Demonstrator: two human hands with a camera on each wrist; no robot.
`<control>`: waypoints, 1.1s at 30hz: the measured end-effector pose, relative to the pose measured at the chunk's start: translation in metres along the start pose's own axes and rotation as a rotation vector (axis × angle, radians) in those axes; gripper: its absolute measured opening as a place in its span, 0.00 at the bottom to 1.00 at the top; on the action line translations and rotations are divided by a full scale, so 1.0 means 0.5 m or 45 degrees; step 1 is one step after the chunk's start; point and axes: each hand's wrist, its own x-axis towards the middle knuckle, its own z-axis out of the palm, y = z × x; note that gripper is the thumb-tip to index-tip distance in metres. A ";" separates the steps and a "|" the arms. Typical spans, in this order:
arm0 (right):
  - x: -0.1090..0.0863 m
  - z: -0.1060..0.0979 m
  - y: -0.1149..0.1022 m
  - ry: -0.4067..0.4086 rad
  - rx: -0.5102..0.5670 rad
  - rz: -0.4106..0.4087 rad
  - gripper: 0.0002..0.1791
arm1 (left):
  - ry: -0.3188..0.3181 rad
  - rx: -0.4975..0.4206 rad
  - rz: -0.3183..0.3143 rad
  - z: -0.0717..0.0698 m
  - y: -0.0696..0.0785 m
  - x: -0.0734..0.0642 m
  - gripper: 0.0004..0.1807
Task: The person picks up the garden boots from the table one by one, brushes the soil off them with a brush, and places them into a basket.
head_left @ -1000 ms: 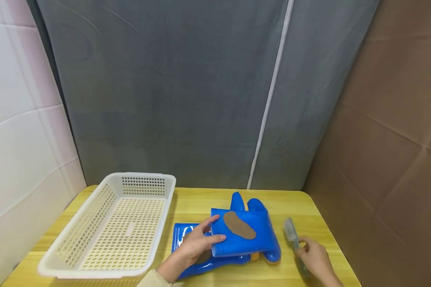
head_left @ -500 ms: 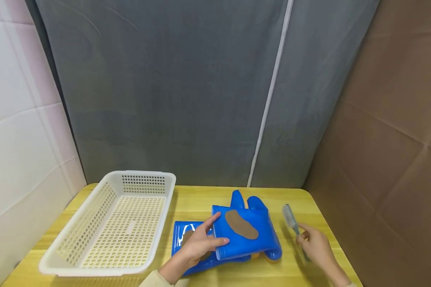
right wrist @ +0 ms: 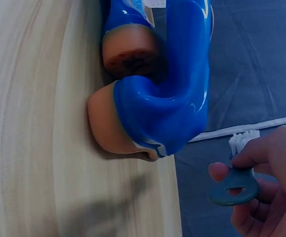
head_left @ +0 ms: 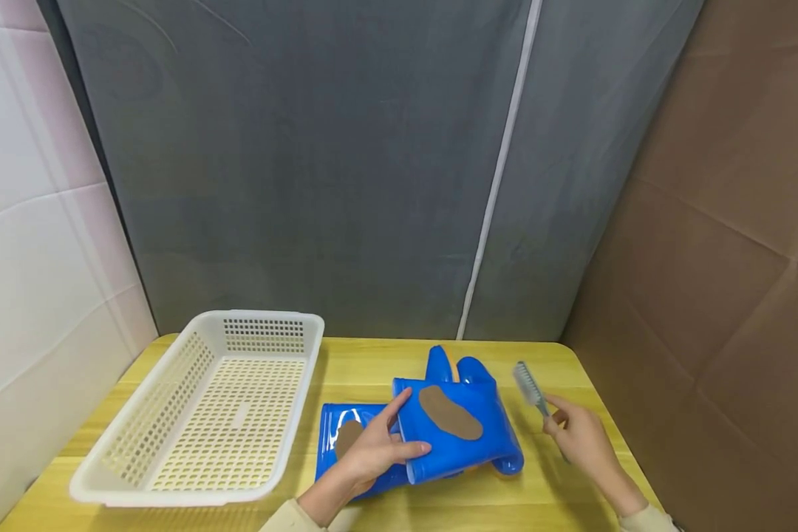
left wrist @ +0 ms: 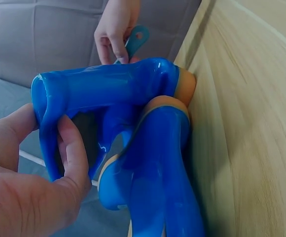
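A blue rain boot (head_left: 432,454) with a brown patch (head_left: 451,412) lies on its side, its toe toward the right. My left hand (head_left: 375,443) pinches the rim of its shaft; in the left wrist view, fingers and thumb sit on either side of that rim. Partly under it and to the left is a second blue boot (head_left: 331,417), also brown-patched, lying on the table. Orange soles (right wrist: 103,121) show in the wrist views. Right of the boots, my right hand (head_left: 581,436) grips a grey-green brush (head_left: 527,380) by its handle, raised above the table, white bristles apart from the boot.
A white perforated plastic basket (head_left: 306,414) stands on the left of the wooden table (head_left: 372,358). Grey cloth (head_left: 306,185) hangs behind the table's back edge, with a white fabric (head_left: 46,258) at left and a brown one (head_left: 725,258) at right.
My right hand has lifted the brush off the table and brought it up and left, toward the boots. My left hand has shifted the upper boot's shaft slightly to the right and tilted it.
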 end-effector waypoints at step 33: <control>0.016 -0.003 -0.035 0.078 0.054 -0.231 0.19 | 0.024 0.143 -0.043 0.047 -0.011 -0.022 0.59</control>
